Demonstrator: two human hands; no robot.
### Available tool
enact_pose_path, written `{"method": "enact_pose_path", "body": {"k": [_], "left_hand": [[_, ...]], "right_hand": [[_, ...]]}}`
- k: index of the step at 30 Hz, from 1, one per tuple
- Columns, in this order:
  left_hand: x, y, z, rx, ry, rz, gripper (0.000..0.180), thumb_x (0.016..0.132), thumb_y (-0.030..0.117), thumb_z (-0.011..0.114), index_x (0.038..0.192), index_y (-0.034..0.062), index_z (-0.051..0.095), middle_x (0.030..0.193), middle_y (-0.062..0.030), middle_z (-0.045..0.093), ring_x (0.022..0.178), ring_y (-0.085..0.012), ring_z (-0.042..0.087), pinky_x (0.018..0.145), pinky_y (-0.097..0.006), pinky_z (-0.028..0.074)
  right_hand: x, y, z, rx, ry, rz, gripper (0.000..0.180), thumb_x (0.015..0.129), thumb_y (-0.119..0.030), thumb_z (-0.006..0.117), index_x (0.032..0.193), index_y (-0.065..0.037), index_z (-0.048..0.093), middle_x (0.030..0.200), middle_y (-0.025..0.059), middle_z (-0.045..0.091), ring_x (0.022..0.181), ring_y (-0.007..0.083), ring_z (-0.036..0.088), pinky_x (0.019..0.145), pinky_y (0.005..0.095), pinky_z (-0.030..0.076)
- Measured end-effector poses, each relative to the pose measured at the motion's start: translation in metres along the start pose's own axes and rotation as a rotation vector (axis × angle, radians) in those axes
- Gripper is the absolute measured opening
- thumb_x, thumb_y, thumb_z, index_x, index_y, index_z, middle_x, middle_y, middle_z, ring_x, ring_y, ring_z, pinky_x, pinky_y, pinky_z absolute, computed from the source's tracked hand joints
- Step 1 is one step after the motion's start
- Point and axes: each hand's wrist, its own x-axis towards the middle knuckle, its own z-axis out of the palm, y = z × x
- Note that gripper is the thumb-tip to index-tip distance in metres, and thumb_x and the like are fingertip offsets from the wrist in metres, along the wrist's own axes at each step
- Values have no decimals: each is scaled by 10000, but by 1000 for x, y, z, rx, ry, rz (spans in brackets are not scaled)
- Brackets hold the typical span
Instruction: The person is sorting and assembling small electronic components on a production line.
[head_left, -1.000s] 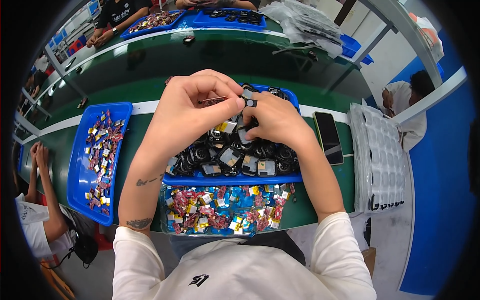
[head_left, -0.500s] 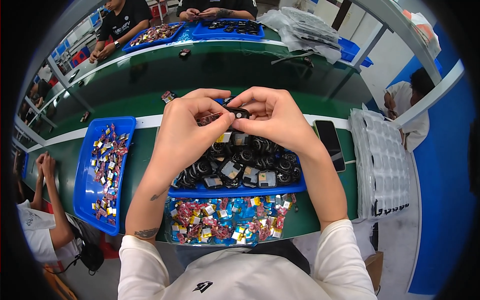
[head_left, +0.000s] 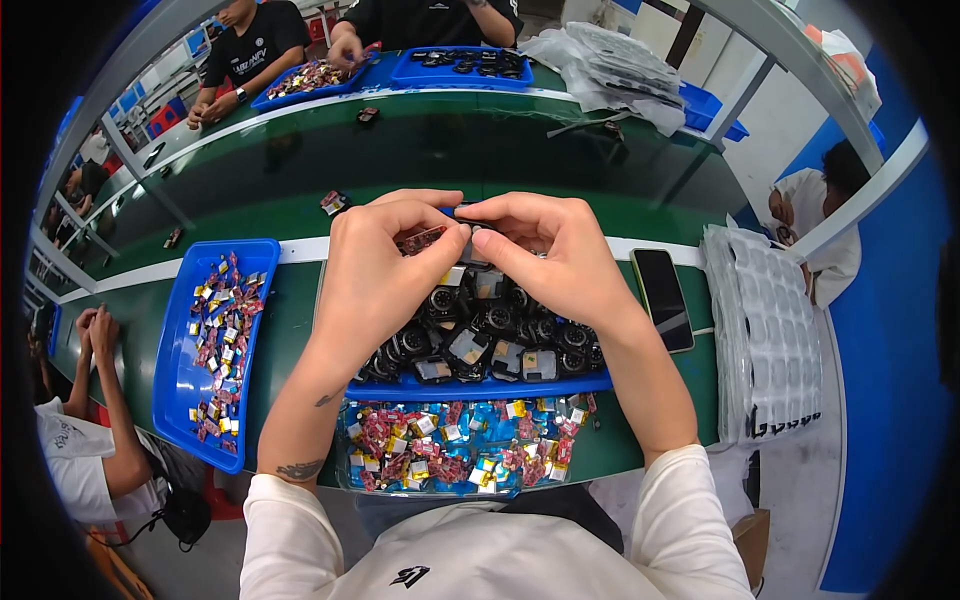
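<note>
Both hands meet above a blue tray (head_left: pixel 480 389) heaped with black watch-like casings (head_left: pixel 498 318). My left hand (head_left: pixel 378 255) is closed, thumb and fingers pinching a small black casing (head_left: pixel 476 212) that is mostly hidden. A red circuit board (head_left: pixel 421 240) also sits within its fingers. From the other side, my right hand (head_left: pixel 560 252) grips the same casing, its thumb tip against my left thumb. Just nearer to me lies a clear tray of red boards with silver-and-yellow battery cells (head_left: pixel 425 464).
A blue tray (head_left: pixel 170 385) of boards and cells stands at left. On the right are a phone (head_left: pixel 662 298) and stacked clear plastic trays (head_left: pixel 765 335). Loose boards (head_left: pixel 334 203) lie on the green bench (head_left: pixel 420 150). Co-workers sit across, left and right; metal posts (head_left: pixel 840 215) frame the bench.
The casing has tilted between my fingers, showing less of its face. My right hand has shifted slightly lower. Across the bench, a co-worker's hand has moved to the tray of boards.
</note>
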Motion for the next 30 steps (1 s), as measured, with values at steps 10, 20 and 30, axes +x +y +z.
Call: {"method": "enact_pose_path", "body": {"k": [10,20,30], "left_hand": [[-2,7,6,-186,124,62,114,751,34,687,852,-19,689,956,-138,668,697,-135,645,639,-238,515],[-2,13,2,158,161,290,91,712,13,709,796,-8,679,713,-80,622,645,-155,631,573,-242,486],[-6,17,-3,58,54,103,107,768,67,693,827,-22,680,720,-80,652,617,-110,599,572,-220,455]], "right_hand": [[2,-4,-7,115,170,13,197,826,-49,626,1002,39,640,867,89,670,760,91,632,632,211,532],[4,-4,-8,273,175,61,210,818,-63,642,1007,30,629,871,82,663,753,90,627,608,226,539],[0,-8,-3,16,234,-98,161,792,-28,641,943,27,655,829,64,667,716,90,632,609,197,507]]}}
